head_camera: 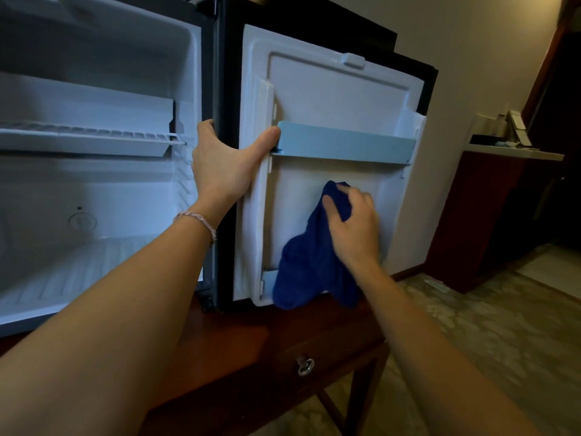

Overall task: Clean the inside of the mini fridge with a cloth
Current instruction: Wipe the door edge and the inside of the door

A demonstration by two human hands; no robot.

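Below, a wooden table (239, 347) bears the mini fridge (94, 190).

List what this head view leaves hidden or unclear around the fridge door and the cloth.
- Door panel under the blue cloth: hidden by cloth and right hand.
- Left hand fingertips: hidden round the door edge.
- Fridge left side: cut off by the frame.
- Counter items: too small, dim.

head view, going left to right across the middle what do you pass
wire shelf inside the fridge → left hand gripping the door's hinge edge → blue door shelf rail → right hand holding the blue cloth on the door's inner panel → dark wooden cabinet
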